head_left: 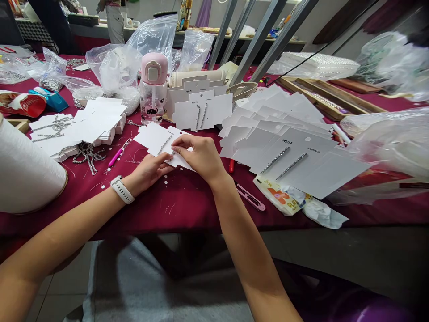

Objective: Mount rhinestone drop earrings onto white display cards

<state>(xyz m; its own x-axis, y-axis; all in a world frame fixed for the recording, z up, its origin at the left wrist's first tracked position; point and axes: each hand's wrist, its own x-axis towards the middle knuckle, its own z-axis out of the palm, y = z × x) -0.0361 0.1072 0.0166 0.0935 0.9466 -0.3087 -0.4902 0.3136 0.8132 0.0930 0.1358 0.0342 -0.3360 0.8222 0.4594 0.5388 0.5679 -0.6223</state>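
Note:
A white earring card point(150, 135) printed MNG lies tilted between my hands, just above the maroon cloth. One sparkly silver earring point(165, 145) hangs along its left half. My left hand point(147, 173) grips the card's lower edge, thumb on the front. At the card's right half, my right hand point(204, 156) has thumb and forefinger pinched on a second silver earring, mostly covered by the fingers. Behind, a finished-looking card with two earrings point(203, 114) stands upright. To the right, another card with an earring pair point(298, 163) tops a spread pile of white cards.
Left are stacked blank cards point(97, 118), loose silver strands point(87, 156), a pink pen-like tool point(115, 157) and a large white roll point(27, 170). A pink-lidded bottle point(154, 87) stands behind. A pink cutter point(250, 197) and crumpled wrapper point(279, 195) lie right, near the table edge.

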